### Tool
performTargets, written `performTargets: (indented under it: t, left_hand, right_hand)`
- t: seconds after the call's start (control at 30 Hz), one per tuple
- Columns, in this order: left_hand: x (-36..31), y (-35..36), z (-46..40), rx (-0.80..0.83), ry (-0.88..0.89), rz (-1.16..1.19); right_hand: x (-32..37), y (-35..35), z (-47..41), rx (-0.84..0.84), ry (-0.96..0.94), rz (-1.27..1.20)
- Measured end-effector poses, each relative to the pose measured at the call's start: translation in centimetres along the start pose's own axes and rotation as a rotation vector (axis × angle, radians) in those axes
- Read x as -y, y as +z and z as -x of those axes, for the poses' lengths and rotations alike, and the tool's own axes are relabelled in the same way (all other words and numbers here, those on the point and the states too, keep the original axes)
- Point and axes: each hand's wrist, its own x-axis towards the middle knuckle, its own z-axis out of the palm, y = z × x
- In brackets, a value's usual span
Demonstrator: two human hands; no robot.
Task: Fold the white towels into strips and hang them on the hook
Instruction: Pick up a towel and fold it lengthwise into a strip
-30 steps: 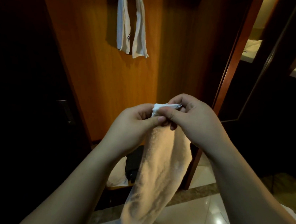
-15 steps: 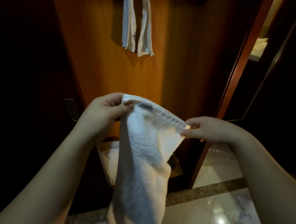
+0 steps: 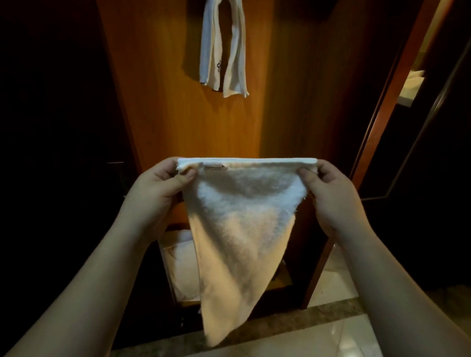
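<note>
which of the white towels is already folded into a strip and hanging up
The narrow towel draped high on the wooden panel. The other towel is spread wide, held by its top corners.

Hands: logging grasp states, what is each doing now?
Left hand: pinches the white towel by its top-left corner.
Right hand: pinches its top-right corner.

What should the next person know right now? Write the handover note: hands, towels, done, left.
Left hand pinches the left top corner of the towel; right hand pinches the right top corner. The top edge is stretched flat and the rest hangs to a point.
Done: one folded towel already hangs high on the wooden panel.
Left: fold the held towel into a strip and hang it beside the first.
</note>
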Motion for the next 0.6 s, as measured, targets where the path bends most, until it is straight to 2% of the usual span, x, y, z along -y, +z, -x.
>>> performTargets:
  t: [0.27, 0.5, 0.6]
  left_hand:
    - [-0.9, 1.6, 0.3, 0.005, 0.097, 0.087]
    - [-0.5, 1.9, 0.3, -0.076, 0.113, 0.185]
    - [-0.4, 1.9, 0.3, -0.063, 0.076, 0.212]
  right_hand:
    - [1.3, 0.9, 0.1, -0.256, -0.244, 0.151]
    - [0.8, 0.5, 0.1, -0.261, -0.279, 0.149]
    - [0.6, 0.3, 0.4, -0.264, -0.232, 0.129]
